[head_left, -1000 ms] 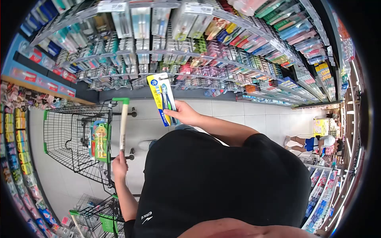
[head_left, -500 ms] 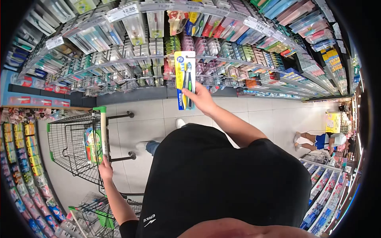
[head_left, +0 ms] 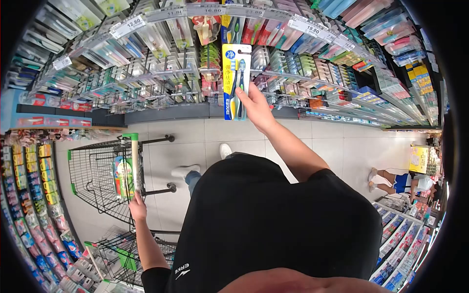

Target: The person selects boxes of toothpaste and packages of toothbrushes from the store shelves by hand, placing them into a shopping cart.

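Observation:
My right hand (head_left: 257,108) is closed on the lower right edge of a toothbrush pack (head_left: 228,90), its thumb across the front. Two toothbrushes show side by side in this yellow, white and blue blister card, which is upright before the shelf. At the left, my left hand (head_left: 138,207) is wrapped round the pale handle bar of a shopping cart (head_left: 97,151). Inside the cart, by the handle, lies a green and multicoloured package (head_left: 123,177).
A shelf rack (head_left: 215,10) with hanging toothbrushes and price tags curves across the top. A second cart (head_left: 117,254) stands at the lower left. Packed shelves (head_left: 46,171) line the left side. Another person (head_left: 403,183) is at the far right, near a yellow box (head_left: 418,158).
My right hand has raised the toothbrush pack slightly up and to the right, closer to the hanging rows. My left hand stays on the cart handle, which appears shifted a little right.

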A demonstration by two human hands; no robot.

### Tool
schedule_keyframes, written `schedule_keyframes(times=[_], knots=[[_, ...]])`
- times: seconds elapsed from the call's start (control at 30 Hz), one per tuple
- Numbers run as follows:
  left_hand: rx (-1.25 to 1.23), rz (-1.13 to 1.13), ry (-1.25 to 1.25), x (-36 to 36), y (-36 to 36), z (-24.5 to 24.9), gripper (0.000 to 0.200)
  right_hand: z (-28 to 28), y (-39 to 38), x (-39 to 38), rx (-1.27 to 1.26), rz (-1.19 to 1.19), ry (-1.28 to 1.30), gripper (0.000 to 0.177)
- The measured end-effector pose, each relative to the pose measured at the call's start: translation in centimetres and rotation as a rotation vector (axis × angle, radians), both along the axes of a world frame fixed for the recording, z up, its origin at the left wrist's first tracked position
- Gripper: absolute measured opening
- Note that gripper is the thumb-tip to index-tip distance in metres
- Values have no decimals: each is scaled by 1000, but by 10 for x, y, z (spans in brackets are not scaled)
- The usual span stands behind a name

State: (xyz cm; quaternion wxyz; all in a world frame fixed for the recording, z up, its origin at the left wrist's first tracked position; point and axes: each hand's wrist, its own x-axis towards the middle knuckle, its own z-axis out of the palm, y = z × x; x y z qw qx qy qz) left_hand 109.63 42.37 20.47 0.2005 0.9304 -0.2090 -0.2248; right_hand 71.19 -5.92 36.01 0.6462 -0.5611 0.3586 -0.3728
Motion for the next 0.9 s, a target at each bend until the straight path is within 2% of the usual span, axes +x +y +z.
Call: schedule_keyframes(times=[0.17,0.4,0.5,0.63,0.77,0.9], knots=[[18,-80,-103,-21,-6,14,73,7,-21,7,-56,-64,-5,36],[53,-38,-46,-34,-18,35,75,27,-53,29,-192,-276,-76,22],[-2,-80,-135,-36,-15,32,74,31,-59,32,-192,-265,-52,26],[10,-109,-171,-34,-15,33,73,34,-65,39,-227,-275,-103,24],[27,-86,-144,-35,-14,38,73,38,-70,45,-188,-283,-69,24],[68,-97,-138,-31,-9,32,75,30,-78,52,-258,-324,-77,25]])
